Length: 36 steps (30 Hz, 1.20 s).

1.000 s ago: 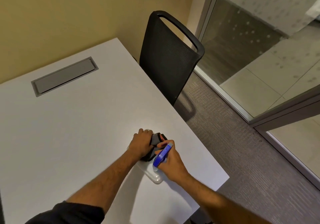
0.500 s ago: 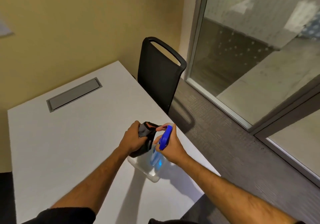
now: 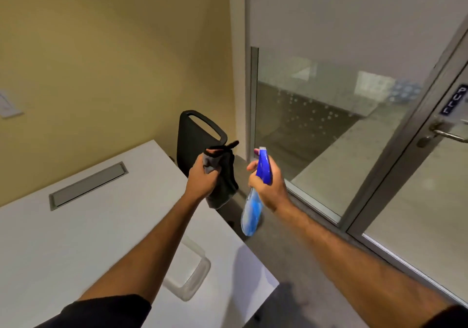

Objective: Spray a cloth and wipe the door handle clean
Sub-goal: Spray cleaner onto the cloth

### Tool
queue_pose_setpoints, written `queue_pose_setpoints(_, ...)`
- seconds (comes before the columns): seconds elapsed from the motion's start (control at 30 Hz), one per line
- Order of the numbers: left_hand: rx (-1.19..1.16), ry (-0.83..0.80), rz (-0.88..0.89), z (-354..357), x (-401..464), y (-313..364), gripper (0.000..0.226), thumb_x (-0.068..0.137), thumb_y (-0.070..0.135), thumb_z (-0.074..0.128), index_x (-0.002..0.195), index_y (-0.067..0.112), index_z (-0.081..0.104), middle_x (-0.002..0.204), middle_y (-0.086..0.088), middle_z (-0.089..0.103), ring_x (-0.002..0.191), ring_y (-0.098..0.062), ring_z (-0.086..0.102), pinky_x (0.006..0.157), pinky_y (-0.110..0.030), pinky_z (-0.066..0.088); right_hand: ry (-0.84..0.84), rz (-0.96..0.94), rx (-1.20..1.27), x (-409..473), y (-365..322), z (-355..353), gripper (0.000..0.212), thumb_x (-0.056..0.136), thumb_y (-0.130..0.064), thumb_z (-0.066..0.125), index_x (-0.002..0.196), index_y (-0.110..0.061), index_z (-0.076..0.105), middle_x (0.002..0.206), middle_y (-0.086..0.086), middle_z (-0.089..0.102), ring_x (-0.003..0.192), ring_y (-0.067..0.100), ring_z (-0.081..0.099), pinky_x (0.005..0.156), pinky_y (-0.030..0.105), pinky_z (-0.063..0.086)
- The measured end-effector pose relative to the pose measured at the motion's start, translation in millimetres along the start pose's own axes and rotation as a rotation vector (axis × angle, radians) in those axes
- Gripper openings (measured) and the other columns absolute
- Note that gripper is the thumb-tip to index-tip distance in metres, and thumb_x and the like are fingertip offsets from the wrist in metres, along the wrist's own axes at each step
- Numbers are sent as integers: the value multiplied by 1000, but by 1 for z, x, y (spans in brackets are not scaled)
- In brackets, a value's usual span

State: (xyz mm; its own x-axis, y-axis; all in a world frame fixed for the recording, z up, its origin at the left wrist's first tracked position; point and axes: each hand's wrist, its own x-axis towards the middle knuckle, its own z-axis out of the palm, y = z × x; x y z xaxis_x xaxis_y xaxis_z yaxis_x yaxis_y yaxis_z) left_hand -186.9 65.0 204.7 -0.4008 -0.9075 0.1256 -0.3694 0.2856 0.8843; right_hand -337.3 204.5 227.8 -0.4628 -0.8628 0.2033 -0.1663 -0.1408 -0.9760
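Observation:
My left hand [image 3: 202,182] grips a dark grey cloth [image 3: 224,178] with a thin orange edge, held up in the air above the table's right edge; most of the cloth hangs below my fist. My right hand [image 3: 269,187] holds a spray bottle [image 3: 253,207] with a blue trigger head and clear body of blue liquid, nozzle pointing up and left toward the cloth, a short gap apart. The metal door handle [image 3: 447,132] shows at the far right edge on a glass door with a grey frame.
A white table [image 3: 88,239] with a grey cable hatch [image 3: 88,185] lies below my arms; a clear plastic tray [image 3: 192,274] sits near its right edge. A black mesh chair [image 3: 195,137] stands behind the cloth. Glass wall panels [image 3: 329,130] run along the right, over grey carpet.
Both hands have lifted the cloth and the spray bottle off the clear tray and up into the air. My view has tilted up and right, bringing the door handle into sight.

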Motion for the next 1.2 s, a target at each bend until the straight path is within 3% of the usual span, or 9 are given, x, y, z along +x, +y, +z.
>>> queue_pose_setpoints(0.1,-190,72,-31,30,7,44,46,90,21,61,135,24,54,128,-1,64,119,-22,60,105,-47,49,49,-70,51,0,-20,-41,36,81,-13,60,110,-34,62,80,1,65,56,13,56,54,28,50)
queue_pose_setpoints(0.23,-533,141,-161,65,15,87,44,91,30,70,133,20,61,126,-4,70,116,-23,66,107,-50,50,47,-87,31,-5,-31,-81,2,78,-20,65,79,-21,66,54,-2,57,43,17,52,47,29,45)
queue_pose_setpoints(0.37,-669,134,-196,93,19,115,31,91,37,70,118,24,67,119,-4,73,112,-24,69,104,-51,52,30,-70,-31,-14,-32,-111,8,78,-17,63,73,-11,64,59,16,61,41,18,54,45,26,46)
queue_pose_setpoints(0.43,-697,121,-223,103,21,122,37,89,42,70,121,23,67,118,-3,74,110,-23,70,103,-50,53,22,-40,-47,-18,-29,-122,13,81,-14,62,71,-6,63,64,21,64,43,20,56,46,29,47)
queue_pose_setpoints(0.53,-726,84,-264,114,22,127,49,86,49,70,126,21,65,118,-3,74,109,-23,70,101,-47,54,-5,10,-61,-23,-25,-132,14,83,-11,62,70,-8,64,65,22,66,45,19,60,46,28,48)
queue_pose_setpoints(0.73,-734,82,-279,126,26,129,45,91,45,69,128,19,64,118,-5,74,109,-23,70,98,-43,55,-119,90,-67,-30,-15,-144,15,82,-16,62,68,-10,64,61,9,66,49,18,61,47,30,50)
queue_pose_setpoints(1.03,-702,89,-278,124,29,132,40,94,43,66,128,23,60,119,-1,72,110,-20,67,95,-41,52,-78,152,-70,-31,-10,-148,16,84,-11,61,69,-7,62,60,13,63,47,20,61,47,31,51)
queue_pose_setpoints(1.1,-676,88,-280,124,29,132,34,93,42,66,124,26,61,120,-1,70,110,-20,66,96,-41,52,-45,127,-71,-27,-15,-145,15,86,-10,63,73,-4,64,64,14,67,48,23,63,48,31,53)
queue_pose_setpoints(1.2,-647,81,-275,125,29,132,18,94,41,66,108,31,62,115,0,71,107,-19,67,84,-36,53,-37,94,-83,-20,-24,-143,16,89,-12,62,78,0,65,69,15,70,50,27,64,48,31,53)
